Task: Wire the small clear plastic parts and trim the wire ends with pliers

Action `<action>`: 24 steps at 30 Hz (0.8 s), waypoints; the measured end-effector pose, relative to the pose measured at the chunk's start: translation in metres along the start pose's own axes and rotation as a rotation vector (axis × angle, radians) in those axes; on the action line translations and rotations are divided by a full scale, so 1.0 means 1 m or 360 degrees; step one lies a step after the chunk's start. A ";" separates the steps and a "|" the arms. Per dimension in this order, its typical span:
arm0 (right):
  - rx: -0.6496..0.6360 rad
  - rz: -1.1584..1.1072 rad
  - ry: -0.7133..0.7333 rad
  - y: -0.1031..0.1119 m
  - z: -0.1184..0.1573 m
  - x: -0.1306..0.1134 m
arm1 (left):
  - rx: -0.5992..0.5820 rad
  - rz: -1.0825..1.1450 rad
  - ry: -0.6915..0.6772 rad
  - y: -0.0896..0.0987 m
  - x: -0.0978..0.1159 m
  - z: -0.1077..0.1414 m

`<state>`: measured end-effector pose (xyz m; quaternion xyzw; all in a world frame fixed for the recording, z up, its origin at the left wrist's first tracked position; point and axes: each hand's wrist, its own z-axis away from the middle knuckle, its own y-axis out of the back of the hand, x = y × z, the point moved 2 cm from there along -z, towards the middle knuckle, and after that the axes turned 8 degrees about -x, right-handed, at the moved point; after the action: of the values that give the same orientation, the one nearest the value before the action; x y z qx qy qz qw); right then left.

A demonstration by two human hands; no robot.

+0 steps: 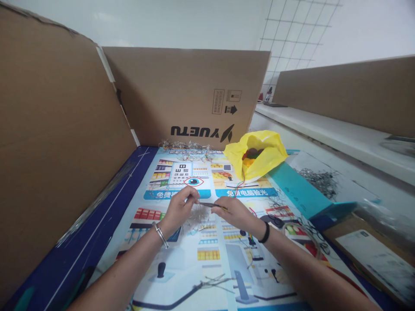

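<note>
Near the middle of the printed sheet, my left hand (182, 206) is closed in a pinch on thin silvery wire (198, 216), which dangles below its fingertips. My right hand (234, 211) is wrapped round a small dark tool with yellowish handles, perhaps pliers (207, 204). The tool's narrow tip points left and reaches my left fingertips. Whether the tip grips the wire is too small to tell. Beyond my right hand lies an open yellow bag (264, 156) with red, green and yellow material inside and thin coloured wires trailing out.
Cardboard panels (188, 95) stand behind and at the left. Tangled silvery wire (186, 146) lies along the back edge, and another pile (319, 181) sits at the right. A wire coil (301, 233) and a packet with a white label (376, 259) are at the right. Cut wires (207, 284) lie in front.
</note>
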<state>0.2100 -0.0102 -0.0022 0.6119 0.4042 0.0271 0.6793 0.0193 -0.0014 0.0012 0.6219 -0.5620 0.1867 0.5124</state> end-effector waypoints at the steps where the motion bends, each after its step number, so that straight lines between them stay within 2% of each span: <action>1: 0.0002 -0.0012 -0.0015 -0.001 0.000 0.000 | 0.0010 0.0011 0.0004 0.000 0.000 0.000; 6: -0.0007 0.0009 -0.0065 0.001 0.000 0.001 | 0.0004 0.0017 0.0007 0.000 0.003 0.000; 12: -0.0085 -0.0117 -0.0002 0.003 -0.001 0.004 | -0.0034 -0.0040 -0.0016 0.002 0.007 0.000; 18: -0.0003 0.0001 -0.0023 0.002 -0.001 0.004 | -0.0040 -0.0110 -0.0026 0.003 0.007 0.000; 24: -0.0006 0.0070 0.0013 0.000 0.000 0.002 | -0.0026 -0.0171 -0.0036 0.002 0.006 0.000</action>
<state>0.2119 -0.0092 -0.0030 0.6192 0.3933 0.0454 0.6781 0.0189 -0.0040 0.0073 0.6490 -0.5351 0.1472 0.5204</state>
